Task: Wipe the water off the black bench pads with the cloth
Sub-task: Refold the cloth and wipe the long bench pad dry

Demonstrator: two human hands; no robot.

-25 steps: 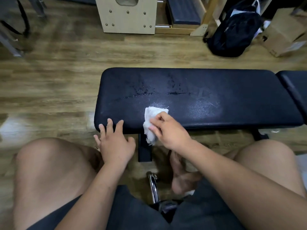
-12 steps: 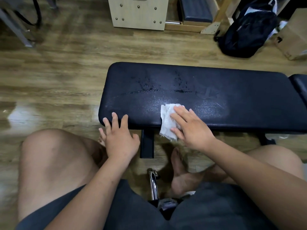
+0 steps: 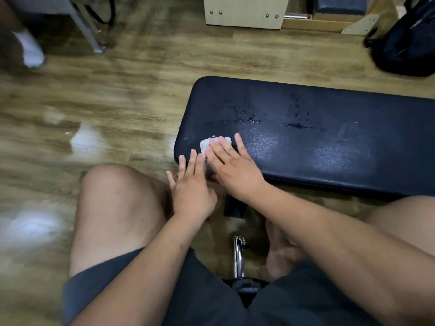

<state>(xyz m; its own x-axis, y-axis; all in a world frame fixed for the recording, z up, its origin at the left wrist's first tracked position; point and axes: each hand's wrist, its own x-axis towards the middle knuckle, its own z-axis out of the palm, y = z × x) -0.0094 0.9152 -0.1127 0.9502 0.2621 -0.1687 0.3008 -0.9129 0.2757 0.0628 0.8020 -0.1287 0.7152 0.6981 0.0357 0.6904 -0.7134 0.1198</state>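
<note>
Slid leftward, the right hand [image 3: 231,168] now presses the cloth [image 3: 207,143] with straight, spread fingers onto the bench pad [image 3: 329,147] at its near-left corner, beside the flat-fingered left hand [image 3: 191,184], while water [image 3: 249,117] farther back remains unwiped.

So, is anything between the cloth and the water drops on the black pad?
Nothing visible. The right hand presses the cloth at the near left corner of the pad; the water drops lie farther back, only bare pad between. The left hand rests beside the cloth, outside that path.
</note>
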